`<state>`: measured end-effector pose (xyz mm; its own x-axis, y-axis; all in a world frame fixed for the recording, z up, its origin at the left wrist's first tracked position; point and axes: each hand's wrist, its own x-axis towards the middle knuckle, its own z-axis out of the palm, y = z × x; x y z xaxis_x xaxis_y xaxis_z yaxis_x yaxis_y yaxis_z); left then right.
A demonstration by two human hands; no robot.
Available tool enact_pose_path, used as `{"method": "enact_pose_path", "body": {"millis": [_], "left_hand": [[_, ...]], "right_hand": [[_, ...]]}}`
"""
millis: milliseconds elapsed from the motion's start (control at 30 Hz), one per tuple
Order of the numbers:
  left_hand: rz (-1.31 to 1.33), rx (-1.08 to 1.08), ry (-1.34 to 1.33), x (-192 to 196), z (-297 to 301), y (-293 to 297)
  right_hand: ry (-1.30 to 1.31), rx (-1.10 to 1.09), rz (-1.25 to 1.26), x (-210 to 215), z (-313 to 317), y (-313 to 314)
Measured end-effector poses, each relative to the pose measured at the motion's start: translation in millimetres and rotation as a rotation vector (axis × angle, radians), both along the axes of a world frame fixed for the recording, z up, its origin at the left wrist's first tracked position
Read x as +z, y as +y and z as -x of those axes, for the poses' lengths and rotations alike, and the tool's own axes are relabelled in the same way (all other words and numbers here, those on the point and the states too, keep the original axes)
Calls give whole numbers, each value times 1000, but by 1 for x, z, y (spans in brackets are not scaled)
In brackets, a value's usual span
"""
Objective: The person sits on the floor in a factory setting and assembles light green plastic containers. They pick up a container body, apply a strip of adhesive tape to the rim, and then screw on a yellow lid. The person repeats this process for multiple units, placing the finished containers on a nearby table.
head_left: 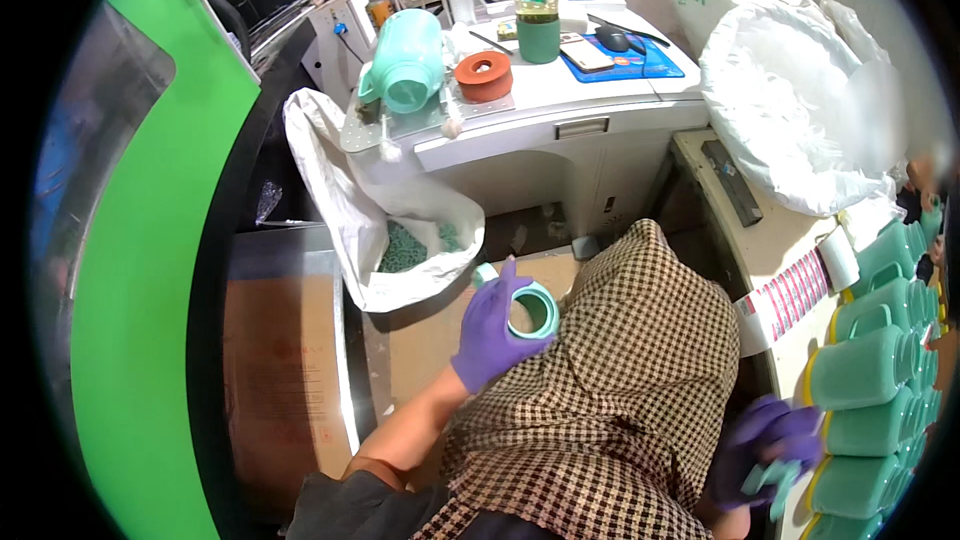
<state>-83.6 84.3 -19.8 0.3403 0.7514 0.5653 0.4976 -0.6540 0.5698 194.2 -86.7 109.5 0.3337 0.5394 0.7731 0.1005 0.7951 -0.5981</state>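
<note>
Side bench [770, 240] at right carries a row of teal jugs [853, 372]. Left hand [497, 328] grips a teal jug [547, 312], mouth up, beside the checked apron [620, 370]. Right hand [765, 440], blurred, holds a small teal piece [768, 480] near the row. White bag [330, 175] with green scraps [403, 248] sits ahead-left.

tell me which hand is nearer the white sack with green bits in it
Left. The purple-gloved left hand is close beside the open white sack, holding a mint-green plastic jug; the purple-gloved right hand is farther off, at lower right, beside the green plastic jugs.
</note>
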Motion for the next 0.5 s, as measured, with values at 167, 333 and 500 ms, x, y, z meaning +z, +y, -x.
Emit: {"method": "enact_pose_path", "body": {"millis": [167,333,500], "left_hand": [[-64,-32,46,3,16,-40],[158,12,-48,24,-2,-43],[265,107,-79,-3,34,-53]], "right_hand": [[-429,-140,32,-20,29,65],[-677,7,166,-58,141,198],[-895,-226,-69,-9,49,194]]}}
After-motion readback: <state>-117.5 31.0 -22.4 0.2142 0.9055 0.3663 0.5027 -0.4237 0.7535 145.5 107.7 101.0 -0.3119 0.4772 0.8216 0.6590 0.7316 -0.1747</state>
